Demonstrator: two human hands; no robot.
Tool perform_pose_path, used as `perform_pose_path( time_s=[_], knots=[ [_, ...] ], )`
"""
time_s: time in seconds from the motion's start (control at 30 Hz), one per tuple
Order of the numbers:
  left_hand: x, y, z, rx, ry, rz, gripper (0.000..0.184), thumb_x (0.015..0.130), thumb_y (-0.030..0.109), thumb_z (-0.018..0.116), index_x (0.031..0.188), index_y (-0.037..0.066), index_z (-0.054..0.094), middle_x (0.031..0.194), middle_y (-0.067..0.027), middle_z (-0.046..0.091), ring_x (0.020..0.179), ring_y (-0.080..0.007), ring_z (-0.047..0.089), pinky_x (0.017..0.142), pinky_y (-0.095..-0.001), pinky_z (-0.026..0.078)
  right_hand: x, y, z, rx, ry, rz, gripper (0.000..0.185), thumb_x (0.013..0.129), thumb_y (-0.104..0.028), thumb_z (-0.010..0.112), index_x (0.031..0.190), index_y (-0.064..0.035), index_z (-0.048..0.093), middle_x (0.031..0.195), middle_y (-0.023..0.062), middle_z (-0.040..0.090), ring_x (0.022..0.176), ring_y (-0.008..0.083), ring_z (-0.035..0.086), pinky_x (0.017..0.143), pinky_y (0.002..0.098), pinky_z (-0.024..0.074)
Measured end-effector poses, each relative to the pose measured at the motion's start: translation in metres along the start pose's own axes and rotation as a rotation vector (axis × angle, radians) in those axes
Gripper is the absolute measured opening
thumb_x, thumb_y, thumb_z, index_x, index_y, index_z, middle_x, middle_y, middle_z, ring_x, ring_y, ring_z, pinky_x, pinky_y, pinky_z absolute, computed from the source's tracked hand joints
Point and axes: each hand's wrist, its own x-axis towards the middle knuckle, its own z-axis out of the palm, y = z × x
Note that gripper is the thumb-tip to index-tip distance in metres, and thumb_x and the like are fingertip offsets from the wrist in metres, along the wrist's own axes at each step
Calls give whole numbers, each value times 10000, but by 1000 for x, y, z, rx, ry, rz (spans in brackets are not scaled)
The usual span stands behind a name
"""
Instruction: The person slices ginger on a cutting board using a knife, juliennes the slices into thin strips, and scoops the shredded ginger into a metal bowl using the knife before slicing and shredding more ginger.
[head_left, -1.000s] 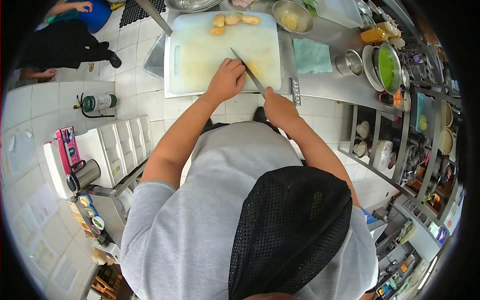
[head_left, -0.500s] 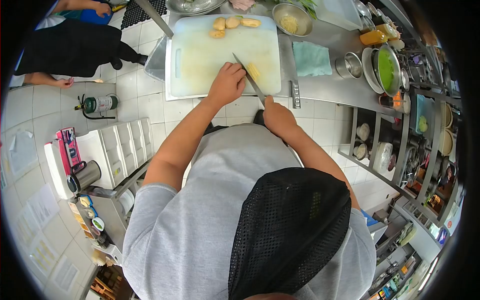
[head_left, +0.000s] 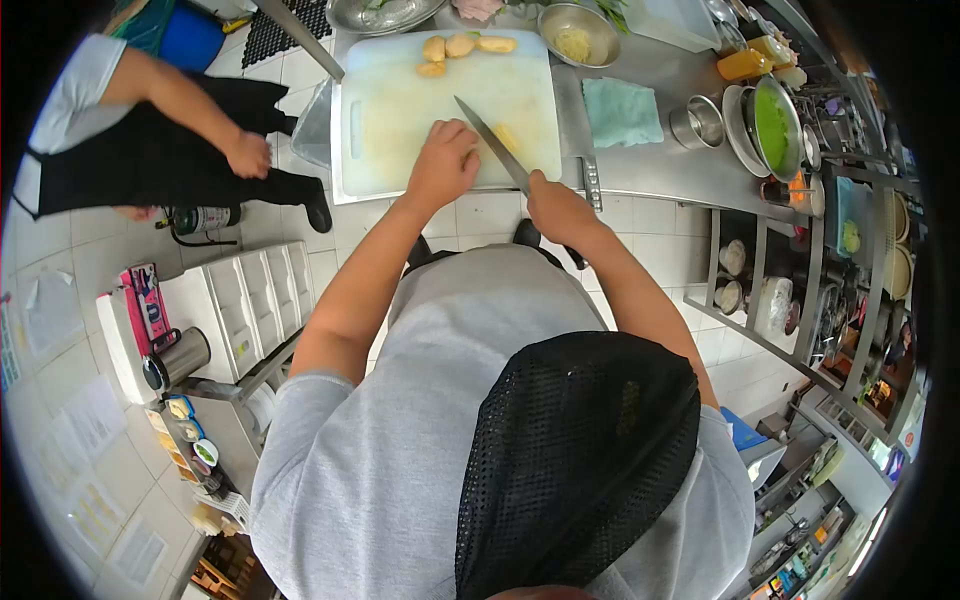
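My right hand is wrapped round the handle of a long kitchen knife, its blade slanting up and left over the white cutting board. A small pile of cut yellow pieces lies just right of the blade, partly covered by it. Left of the blade, my left hand rests low on the board with its fingers curled in; what is under them, if anything, is hidden. Several peeled yellowish root pieces sit at the board's far edge.
A metal bowl with pale shreds stands beyond the board. To the right are a cleaver, a green cloth, a metal cup and a bowl of green liquid. A co-worker in a black apron is at the left.
My left hand has drawn back leftward from the blade, leaving a gap. The knife has shifted slightly left and lies partly over the cut pieces. The co-worker has moved closer.
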Motion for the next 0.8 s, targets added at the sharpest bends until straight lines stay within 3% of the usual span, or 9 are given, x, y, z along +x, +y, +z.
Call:
perform_pose_path(
  time_s=[0.13, 0.27, 0.33, 0.37, 0.43, 0.47, 0.6, 0.67, 0.8],
  knots=[
    [4, -9, -28, 72, 177, -126, 263, 883, 58, 756, 1141, 16, 733, 1145, -172, 669, 1098, -404, 600, 952, -486, 540, -35, 5, -32, 0, 108, 8, 245, 1110, -235, 564, 1264, -45, 569, 976, 262, 748, 937, 500, 732, 831, 614, 567],
    [10, 18, -38, 63, 161, -132, 376, 931, 145, 783, 1291, 50, 732, 1283, -190, 652, 1203, -416, 589, 1044, -498, 510, -59, 18, -20, 79, 330, -56, 314, 1124, -255, 583, 1388, -86, 588, 1011, 248, 731, 931, 478, 734, 839, 599, 579],
    [14, 35, -32, 144, 36, 54, 547, 984, 328, 778, 1482, 121, 687, 1465, -201, 587, 1352, -440, 531, 1156, -566, 425, -64, 18, -14, 54, 481, -34, 401, 1097, -224, 647, 1487, -141, 601, 1091, 222, 712, 905, 453, 741, 829, 577, 593],
    [15, 45, -28, 141, 34, 68, 547, 984, 328, 778, 1482, 121, 687, 1465, -201, 587, 1352, -440, 531, 1156, -566, 425, -65, 17, -13, 57, 493, -26, 401, 1097, -224, 647, 1487, -141, 601, 1091, 222, 712, 905, 453, 741, 829, 577, 593],
    [18, 61, -19, 111, -149, 119, 635, 1016, 482, 727, 1578, 200, 636, 1593, -205, 511, 1479, -455, 446, 1232, -626, 312, -65, 11, -10, -12, 502, 39, 477, 1056, -185, 707, 1526, -186, 627, 1125, 215, 687, 943, 445, 740, 826, 574, 593],
    [15, 59, -9, 113, -229, 96, 636, 1048, 518, 675, 1631, 274, 597, 1692, -197, 430, 1592, -458, 338, 1284, -664, 218, -66, 8, -9, -35, 556, 20, 497, 1014, -157, 756, 1499, -186, 653, 1096, 195, 689, 933, 405, 740, 817, 546, 596],
    [15, 57, 9, 214, -333, 94, 582, 1099, 571, 586, 1640, 356, 576, 1769, -176, 367, 1658, -481, 243, 1312, -705, 146, -67, 11, 4, -14, 555, 21, 467, 1004, -157, 763, 1457, -190, 656, 1115, 171, 683, 969, 397, 736, 882, 516, 579],
    [17, 51, 9, 230, -386, 52, 555, 1132, 569, 516, 1666, 420, 529, 1836, -134, 274, 1711, -449, 138, 1331, -719, 67, -75, 10, 4, -8, 549, 48, 471, 1001, -154, 764, 1458, -191, 655, 1104, 163, 683, 978, 379, 736, 895, 512, 564],
    [20, 32, 18, 247, -409, 70, 549, 1146, 550, 487, 1686, 451, 490, 1864, -96, 221, 1729, -409, 96, 1338, -721, 24, -102, 27, 1, -31, 530, 55, 468, 995, -153, 768, 1449, -201, 663, 1099, 146, 683, 968, 362, 734, 882, 497, 556]
  ],
)
